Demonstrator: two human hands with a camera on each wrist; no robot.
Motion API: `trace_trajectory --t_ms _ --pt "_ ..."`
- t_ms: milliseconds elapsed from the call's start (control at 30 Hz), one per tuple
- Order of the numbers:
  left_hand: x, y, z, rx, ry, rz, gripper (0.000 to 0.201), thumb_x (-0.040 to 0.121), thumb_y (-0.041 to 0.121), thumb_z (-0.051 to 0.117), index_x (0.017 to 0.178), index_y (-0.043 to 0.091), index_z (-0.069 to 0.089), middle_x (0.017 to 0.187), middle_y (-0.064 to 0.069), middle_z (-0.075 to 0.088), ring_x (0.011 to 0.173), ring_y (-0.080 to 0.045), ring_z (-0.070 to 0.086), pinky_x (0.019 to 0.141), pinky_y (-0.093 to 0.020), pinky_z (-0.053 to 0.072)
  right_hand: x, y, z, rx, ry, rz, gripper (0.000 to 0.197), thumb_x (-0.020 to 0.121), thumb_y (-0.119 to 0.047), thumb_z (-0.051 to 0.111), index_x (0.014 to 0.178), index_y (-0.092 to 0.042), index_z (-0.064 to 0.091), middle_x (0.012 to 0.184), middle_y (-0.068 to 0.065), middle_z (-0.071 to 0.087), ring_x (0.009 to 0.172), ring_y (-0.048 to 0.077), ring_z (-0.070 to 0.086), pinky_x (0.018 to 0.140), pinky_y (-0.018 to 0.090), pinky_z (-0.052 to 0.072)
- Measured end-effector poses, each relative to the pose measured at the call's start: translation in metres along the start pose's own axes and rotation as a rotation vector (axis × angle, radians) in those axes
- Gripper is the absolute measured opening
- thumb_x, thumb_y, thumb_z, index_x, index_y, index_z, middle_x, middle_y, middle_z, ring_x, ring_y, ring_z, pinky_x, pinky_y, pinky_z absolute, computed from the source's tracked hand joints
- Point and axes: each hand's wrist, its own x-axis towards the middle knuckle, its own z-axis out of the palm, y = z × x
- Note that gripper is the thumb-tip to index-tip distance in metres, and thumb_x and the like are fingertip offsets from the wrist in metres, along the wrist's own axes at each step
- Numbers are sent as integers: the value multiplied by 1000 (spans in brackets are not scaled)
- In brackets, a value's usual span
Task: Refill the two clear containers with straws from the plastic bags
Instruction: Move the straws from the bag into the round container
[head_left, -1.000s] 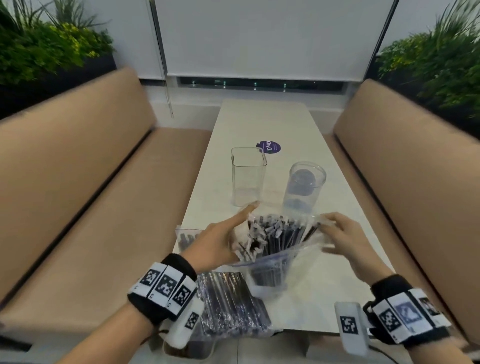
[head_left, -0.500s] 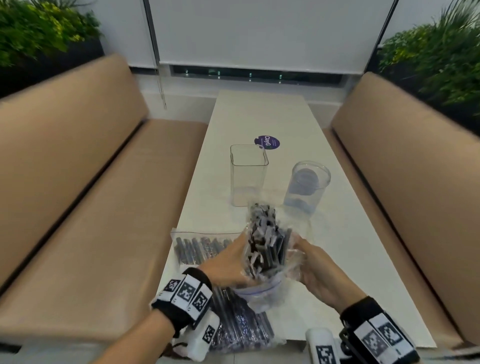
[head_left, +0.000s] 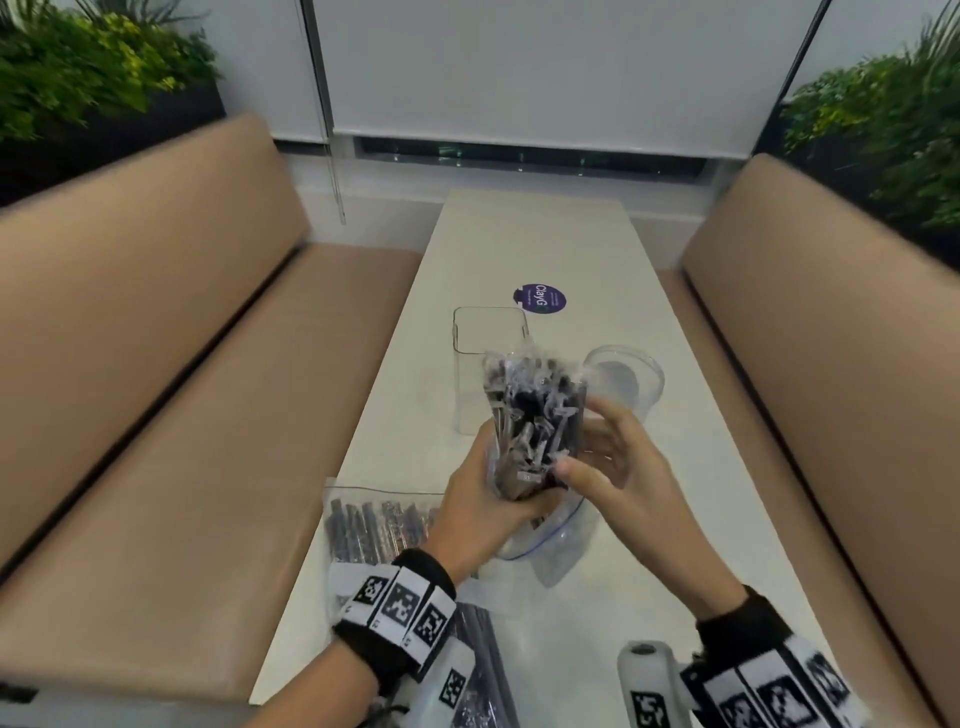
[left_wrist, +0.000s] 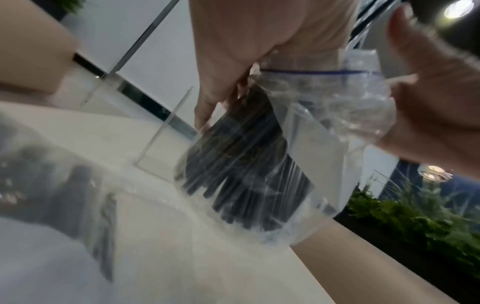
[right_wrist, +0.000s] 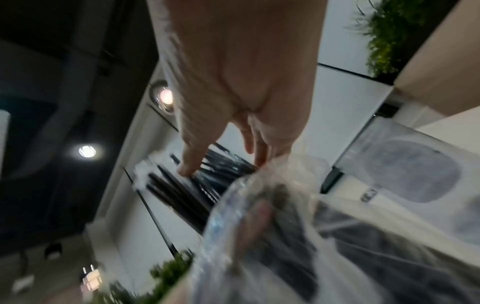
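A bundle of dark wrapped straws (head_left: 530, 415) stands upright above the white table (head_left: 519, 244), its upper half sticking out of a clear zip bag (head_left: 550, 551) bunched down round its base. My left hand (head_left: 483, 504) grips the bundle's lower part through the plastic. My right hand (head_left: 613, 467) curls round the exposed straws, thumb in front and fingers behind. Just beyond stand an empty square clear container (head_left: 467, 374) and a round clear container (head_left: 639, 374). In the left wrist view the straws (left_wrist: 246, 174) show inside the bag (left_wrist: 350, 102).
A second bag of straws (head_left: 374, 525) lies flat at the table's left edge, and a third bag (head_left: 483, 670) lies by my left wrist. A purple sticker (head_left: 540, 299) sits behind the containers. Tan benches (head_left: 156, 364) flank the table.
Both hands closed the spread bag mouth round the straws, gathered them into an upright bundle and pushed the plastic down. The bundle now stands taller, in front of the containers.
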Motion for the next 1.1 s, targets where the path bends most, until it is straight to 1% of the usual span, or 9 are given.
trace_trajectory --t_ms 100,200,333,467,600,733,900,1000,1100 --pt "3 -13 23 -27 -20 -74 67 70 25 82 124 45 48 115 14 69 108 -2 65 95 -32 53 11 37 -4 -181 0 -20 24 88 -26 68 106 -38 58 103 -8 69 92 3 64 76 13 47" --pt "2 -22 41 -38 -41 -129 60 77 15 80 113 48 47 107 17 68 95 11 65 76 -9 51 16 60 -13 -260 -5 -19 21 92 -22 64 91 -40 52 94 -3 66 82 3 60 67 10 45" --pt "3 -16 50 -72 -20 -186 66 76 16 81 127 35 44 114 23 62 98 19 59 75 2 43 34 67 -33 -133 41 -43 12 98 -22 54 106 -31 56 103 2 65 96 11 62 80 22 50" --pt "8 -10 49 -49 29 -220 71 75 23 82 124 42 35 112 34 50 107 15 53 71 7 38 63 35 -54 -1 93 -129 13 101 -21 49 96 -17 60 90 -1 66 84 2 61 73 16 44" --pt "14 -4 47 -30 31 -193 73 77 20 80 131 35 33 112 35 45 99 25 43 70 10 35 85 10 -66 184 118 -168 20 94 -27 48 97 -10 58 92 18 66 78 16 67 77 33 54" --pt "26 0 39 -5 19 -124 80 75 13 81 140 20 37 124 19 54 118 8 51 82 5 39 93 8 -66 207 134 -101 18 97 -12 49 104 3 54 87 23 65 68 16 67 69 27 53" --pt "33 -3 22 -38 58 -28 86 75 -5 78 139 27 31 127 25 43 94 35 47 73 6 40 86 11 -57 225 100 50 21 92 -11 61 112 -7 56 80 11 65 68 15 66 69 28 52" --pt "33 -10 13 32 88 2 92 72 -9 77 140 38 36 141 13 46 113 14 54 84 -6 48 80 9 -54 234 71 73 23 91 -8 62 113 -14 61 78 13 65 72 18 66 75 30 54" --pt "30 -12 10 106 119 28 87 73 -11 74 136 36 37 132 18 52 123 1 51 85 1 41 79 0 -55 233 101 51 20 91 -6 60 106 -17 66 76 14 65 68 15 65 73 31 55"
